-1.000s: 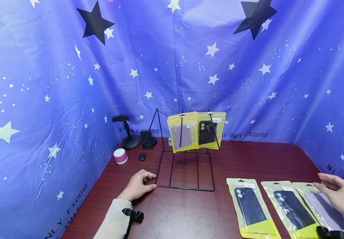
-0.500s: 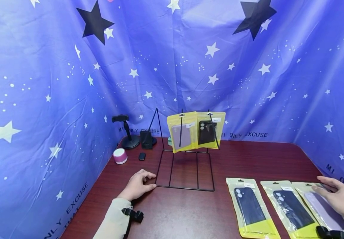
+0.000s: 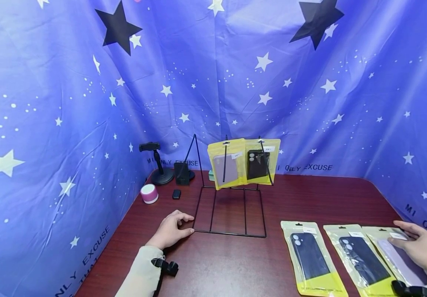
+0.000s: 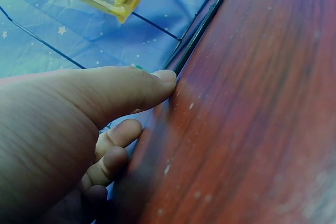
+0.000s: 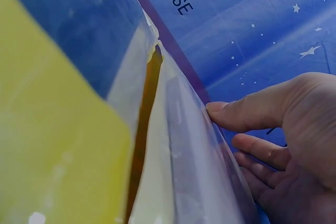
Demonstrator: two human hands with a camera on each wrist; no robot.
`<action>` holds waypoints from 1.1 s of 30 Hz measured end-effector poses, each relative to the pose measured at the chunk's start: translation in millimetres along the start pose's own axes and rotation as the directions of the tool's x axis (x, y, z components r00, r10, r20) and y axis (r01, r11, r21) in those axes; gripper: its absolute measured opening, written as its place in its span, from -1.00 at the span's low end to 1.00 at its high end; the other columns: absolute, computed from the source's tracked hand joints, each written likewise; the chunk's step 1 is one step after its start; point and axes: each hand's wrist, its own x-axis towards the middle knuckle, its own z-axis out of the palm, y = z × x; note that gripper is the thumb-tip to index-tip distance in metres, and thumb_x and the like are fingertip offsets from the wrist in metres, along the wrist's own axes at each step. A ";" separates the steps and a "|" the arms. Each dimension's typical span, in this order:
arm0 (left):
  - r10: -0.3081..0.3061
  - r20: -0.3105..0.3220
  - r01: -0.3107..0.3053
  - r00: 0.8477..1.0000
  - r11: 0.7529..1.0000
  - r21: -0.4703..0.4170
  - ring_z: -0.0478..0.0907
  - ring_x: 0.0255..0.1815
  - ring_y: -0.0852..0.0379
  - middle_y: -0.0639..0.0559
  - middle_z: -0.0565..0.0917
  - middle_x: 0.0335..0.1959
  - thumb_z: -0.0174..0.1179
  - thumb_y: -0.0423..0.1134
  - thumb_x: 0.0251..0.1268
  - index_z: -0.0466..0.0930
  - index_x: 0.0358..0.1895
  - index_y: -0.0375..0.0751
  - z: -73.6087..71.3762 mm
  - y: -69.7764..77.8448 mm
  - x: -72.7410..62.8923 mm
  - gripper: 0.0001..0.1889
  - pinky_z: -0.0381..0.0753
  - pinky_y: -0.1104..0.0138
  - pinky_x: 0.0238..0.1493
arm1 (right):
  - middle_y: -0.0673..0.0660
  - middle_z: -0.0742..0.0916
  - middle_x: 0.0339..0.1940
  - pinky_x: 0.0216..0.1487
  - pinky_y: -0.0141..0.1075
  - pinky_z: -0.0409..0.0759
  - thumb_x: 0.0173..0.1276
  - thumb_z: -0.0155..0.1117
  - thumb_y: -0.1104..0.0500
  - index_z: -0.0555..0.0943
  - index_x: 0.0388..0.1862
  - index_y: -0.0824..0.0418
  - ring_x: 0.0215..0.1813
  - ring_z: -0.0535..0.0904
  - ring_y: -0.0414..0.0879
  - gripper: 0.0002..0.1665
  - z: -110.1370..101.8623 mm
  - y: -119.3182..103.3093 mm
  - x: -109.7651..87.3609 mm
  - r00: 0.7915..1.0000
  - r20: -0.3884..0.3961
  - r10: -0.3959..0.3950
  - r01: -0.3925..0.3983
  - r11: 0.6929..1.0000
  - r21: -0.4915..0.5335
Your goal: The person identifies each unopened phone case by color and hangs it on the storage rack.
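Note:
My left hand (image 3: 172, 230) holds the front left corner of a black wire display rack (image 3: 228, 234), thumb and fingers at its base. In the left wrist view the thumb (image 4: 131, 88) meets the base wire. Two bagged phone cases hang on the rack: a lilac one (image 3: 219, 169) and a black one (image 3: 255, 169). At the right, my right hand (image 3: 423, 247) is over a lilac phone case in a bag (image 3: 399, 258) lying on the table. Its thumb touches the bag's edge in the right wrist view; the fingers lie just beyond, loosely bent, with no clear pinch.
Two more bagged dark phone cases (image 3: 310, 255) (image 3: 363, 260) lie left of the lilac one. A phone stand (image 3: 161, 175), a pink and white round jar (image 3: 149, 194) and a small black block (image 3: 177, 194) stand at the back left. Starry blue curtains (image 3: 213, 82) surround the table.
My right thumb has lowered slightly over the lilac case's bag, and the bag's white label shows more. My left hand and the rack have stayed in place.

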 end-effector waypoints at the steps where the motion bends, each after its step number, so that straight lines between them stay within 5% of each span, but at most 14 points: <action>1: -0.001 -0.001 0.001 1.000 1.000 0.001 0.48 -0.18 0.22 0.29 0.59 -0.19 0.60 -0.07 0.14 0.79 0.02 0.16 0.0 0.0 0.0 -0.64 0.52 0.26 -0.08 | -0.22 0.72 0.12 -0.27 -0.76 0.28 0.34 0.53 0.11 0.44 0.40 0.51 0.22 0.42 -0.56 -0.20 -0.1 -0.6 0.1 1.000 0.005 0.004 -0.004 1.000 -0.016; 4: -0.003 0.000 0.003 1.000 1.000 0.002 0.48 -0.18 0.22 0.30 0.59 -0.19 0.60 -0.07 0.14 0.78 0.02 0.16 0.0 0.1 0.1 -0.64 0.52 0.26 -0.08 | 0.45 0.59 0.36 -0.26 -0.74 0.28 0.37 0.51 0.07 0.42 0.42 0.51 0.45 0.48 0.22 -0.18 -0.7 -2.6 0.6 0.999 0.030 0.028 -0.027 0.998 -0.055; 5: -0.005 0.000 0.005 1.000 1.000 0.002 0.48 -0.18 0.22 0.30 0.58 -0.19 0.60 -0.07 0.14 0.78 0.02 0.16 -0.1 0.1 0.0 -0.64 0.52 0.26 -0.07 | 0.56 0.50 0.37 -0.25 -0.73 0.28 0.38 0.51 0.06 0.42 0.42 0.50 0.41 0.42 0.45 -0.18 -0.9 -3.2 0.7 0.999 0.036 0.033 -0.031 0.997 -0.068; 7: -0.008 0.001 0.008 1.000 1.000 0.001 0.48 -0.17 0.22 0.30 0.58 -0.19 0.60 -0.07 0.14 0.78 0.02 0.16 -0.1 0.1 0.1 -0.64 0.52 0.26 -0.07 | 0.58 0.48 0.38 -0.21 -0.68 0.32 0.38 0.50 0.05 0.41 0.43 0.51 0.34 0.38 0.59 -0.17 -1.5 -3.6 0.6 0.998 0.045 0.042 -0.038 0.996 -0.082; 10: -0.011 0.002 0.011 1.000 1.000 -0.001 0.48 -0.17 0.21 0.29 0.59 -0.19 0.60 -0.07 0.14 0.78 0.02 0.16 -0.2 0.2 0.1 -0.64 0.52 0.25 -0.07 | 0.61 0.46 0.36 0.17 -0.31 0.53 0.38 0.49 0.07 0.38 0.43 0.55 0.32 0.37 0.62 -0.15 -2.2 -4.3 0.0 0.997 0.052 0.058 -0.053 0.994 -0.094; 14: -0.014 0.002 0.014 1.000 1.000 -0.001 0.48 -0.17 0.21 0.28 0.59 -0.18 0.60 -0.07 0.14 0.78 0.02 0.16 -0.4 0.6 -0.1 -0.64 0.52 0.25 -0.07 | 0.71 0.38 0.34 0.25 0.35 0.35 0.36 0.49 0.12 0.33 0.41 0.60 0.30 0.35 0.66 -0.14 -2.5 -5.9 -0.4 0.993 0.058 0.104 -0.098 0.990 -0.101; 33: -0.005 0.002 0.005 1.000 1.000 -0.003 0.48 -0.18 0.20 0.28 0.58 -0.19 0.60 -0.06 0.14 0.79 0.02 0.16 -0.1 0.1 -0.2 -0.64 0.53 0.25 -0.08 | 0.72 0.43 0.24 0.19 0.32 0.41 0.24 0.56 0.04 0.37 0.24 0.66 0.23 0.41 0.58 -0.10 -7.0 -6.1 -0.2 0.972 0.065 0.227 -0.214 0.964 -0.160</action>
